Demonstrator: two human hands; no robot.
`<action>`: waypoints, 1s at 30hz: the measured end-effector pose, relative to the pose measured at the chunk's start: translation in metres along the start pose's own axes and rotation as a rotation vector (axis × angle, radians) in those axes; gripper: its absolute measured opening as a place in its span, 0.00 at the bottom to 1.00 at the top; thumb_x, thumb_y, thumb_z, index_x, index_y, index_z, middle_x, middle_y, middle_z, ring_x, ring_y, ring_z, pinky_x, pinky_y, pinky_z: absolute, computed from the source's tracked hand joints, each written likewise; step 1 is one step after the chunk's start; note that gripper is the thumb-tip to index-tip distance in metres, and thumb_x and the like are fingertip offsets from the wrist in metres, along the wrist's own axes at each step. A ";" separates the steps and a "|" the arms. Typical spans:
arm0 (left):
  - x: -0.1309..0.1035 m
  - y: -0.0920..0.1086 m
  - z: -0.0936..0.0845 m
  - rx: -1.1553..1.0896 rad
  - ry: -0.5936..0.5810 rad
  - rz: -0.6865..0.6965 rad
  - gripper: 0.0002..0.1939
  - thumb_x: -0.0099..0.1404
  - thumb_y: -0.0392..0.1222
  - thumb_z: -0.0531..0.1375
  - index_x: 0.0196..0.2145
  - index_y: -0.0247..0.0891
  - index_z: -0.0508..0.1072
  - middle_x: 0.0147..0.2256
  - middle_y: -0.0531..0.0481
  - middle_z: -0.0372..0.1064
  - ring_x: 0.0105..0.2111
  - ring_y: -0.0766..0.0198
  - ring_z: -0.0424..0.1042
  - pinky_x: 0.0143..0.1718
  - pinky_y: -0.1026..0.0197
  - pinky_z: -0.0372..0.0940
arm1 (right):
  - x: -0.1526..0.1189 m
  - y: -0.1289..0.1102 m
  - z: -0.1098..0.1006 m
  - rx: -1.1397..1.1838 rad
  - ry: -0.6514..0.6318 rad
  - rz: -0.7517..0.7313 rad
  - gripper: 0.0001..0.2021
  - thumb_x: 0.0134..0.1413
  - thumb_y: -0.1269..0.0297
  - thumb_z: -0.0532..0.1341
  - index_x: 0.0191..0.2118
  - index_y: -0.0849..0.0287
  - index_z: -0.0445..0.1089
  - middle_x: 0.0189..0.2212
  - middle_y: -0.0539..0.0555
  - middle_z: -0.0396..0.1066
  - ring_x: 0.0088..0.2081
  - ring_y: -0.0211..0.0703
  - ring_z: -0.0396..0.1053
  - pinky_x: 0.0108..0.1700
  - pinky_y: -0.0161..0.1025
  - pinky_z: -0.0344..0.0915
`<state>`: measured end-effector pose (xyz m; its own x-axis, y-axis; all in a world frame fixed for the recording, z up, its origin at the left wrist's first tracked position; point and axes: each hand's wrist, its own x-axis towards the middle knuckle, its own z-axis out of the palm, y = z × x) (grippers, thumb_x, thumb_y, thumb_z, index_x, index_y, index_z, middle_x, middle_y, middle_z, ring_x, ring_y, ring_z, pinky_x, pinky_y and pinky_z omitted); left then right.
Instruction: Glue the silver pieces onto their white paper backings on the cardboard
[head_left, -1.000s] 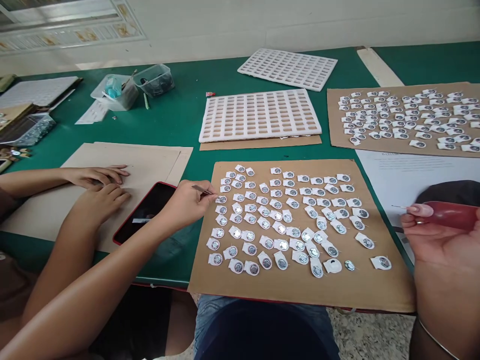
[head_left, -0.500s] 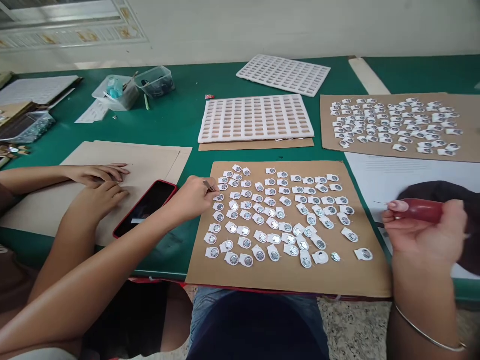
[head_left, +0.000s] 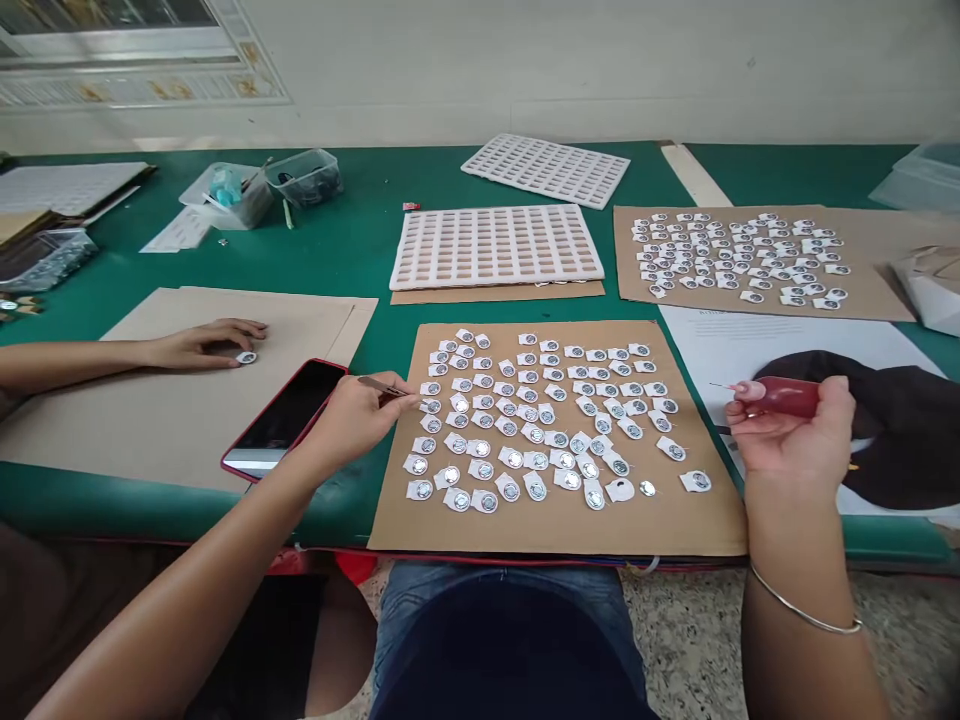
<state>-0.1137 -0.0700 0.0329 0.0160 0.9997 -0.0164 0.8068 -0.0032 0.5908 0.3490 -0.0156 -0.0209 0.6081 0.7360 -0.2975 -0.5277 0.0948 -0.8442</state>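
green smooth tabletop (head_left: 360, 240), matt brown cardboard (head_left: 577, 530)

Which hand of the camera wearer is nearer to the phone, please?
Left. The left hand is close beside the phone; the right hand is much farther, past the near cardboard's right edge.

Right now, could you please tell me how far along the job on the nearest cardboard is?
Most tags on the nearest cardboard look done, each bearing a silvery disc. In hand are tweezers, in the left hand, and a red needle-tipped tool, in the right hand. One blank tag, with a loose disc beside it, seems left to do.
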 end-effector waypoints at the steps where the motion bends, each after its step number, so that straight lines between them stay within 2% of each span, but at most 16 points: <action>1: -0.001 -0.001 0.002 0.005 0.007 -0.003 0.16 0.60 0.54 0.58 0.30 0.38 0.75 0.24 0.50 0.72 0.20 0.63 0.65 0.22 0.61 0.58 | 0.000 0.000 0.000 0.001 -0.002 0.000 0.24 0.61 0.47 0.47 0.27 0.63 0.65 0.19 0.54 0.66 0.21 0.38 0.68 0.18 0.32 0.66; 4: -0.003 -0.002 0.004 0.028 0.023 -0.005 0.16 0.61 0.54 0.58 0.31 0.38 0.76 0.24 0.50 0.72 0.21 0.63 0.65 0.23 0.61 0.57 | 0.001 0.000 -0.001 -0.003 -0.010 -0.006 0.25 0.61 0.48 0.46 0.26 0.63 0.65 0.18 0.54 0.66 0.21 0.39 0.68 0.18 0.32 0.66; 8: -0.003 -0.001 0.003 0.049 0.003 0.021 0.13 0.62 0.50 0.58 0.32 0.38 0.76 0.30 0.50 0.76 0.27 0.60 0.70 0.27 0.61 0.59 | 0.001 0.000 -0.002 0.005 -0.001 -0.005 0.25 0.61 0.47 0.46 0.26 0.63 0.65 0.19 0.54 0.66 0.22 0.40 0.69 0.19 0.33 0.67; 13: -0.001 -0.003 0.004 0.057 -0.001 0.015 0.14 0.62 0.52 0.57 0.32 0.40 0.76 0.31 0.49 0.76 0.29 0.58 0.71 0.27 0.61 0.60 | 0.002 0.001 -0.002 -0.003 -0.013 0.000 0.27 0.61 0.46 0.45 0.25 0.63 0.65 0.19 0.54 0.65 0.22 0.39 0.68 0.19 0.33 0.66; 20: -0.001 0.001 0.008 0.035 0.017 0.084 0.11 0.62 0.48 0.57 0.30 0.40 0.75 0.28 0.50 0.75 0.25 0.61 0.70 0.27 0.61 0.62 | 0.002 0.000 0.000 -0.025 -0.026 -0.024 0.28 0.63 0.48 0.42 0.22 0.62 0.64 0.15 0.51 0.63 0.20 0.39 0.67 0.18 0.33 0.65; 24: 0.003 0.006 0.009 0.013 -0.016 0.130 0.10 0.61 0.45 0.56 0.27 0.40 0.74 0.28 0.49 0.75 0.27 0.60 0.71 0.31 0.60 0.65 | 0.000 -0.001 0.001 -0.032 -0.045 -0.025 0.29 0.63 0.48 0.41 0.22 0.61 0.64 0.16 0.51 0.62 0.20 0.38 0.66 0.19 0.33 0.66; 30: 0.010 0.011 0.010 0.083 -0.048 0.105 0.10 0.60 0.44 0.56 0.26 0.40 0.74 0.27 0.49 0.75 0.26 0.60 0.71 0.31 0.59 0.66 | 0.001 -0.001 0.000 -0.004 -0.058 -0.005 0.28 0.63 0.47 0.41 0.22 0.61 0.63 0.16 0.51 0.62 0.20 0.37 0.65 0.19 0.33 0.65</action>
<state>-0.0989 -0.0605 0.0309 0.1299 0.9915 0.0020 0.8451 -0.1118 0.5227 0.3506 -0.0147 -0.0201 0.5750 0.7733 -0.2670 -0.5221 0.0956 -0.8475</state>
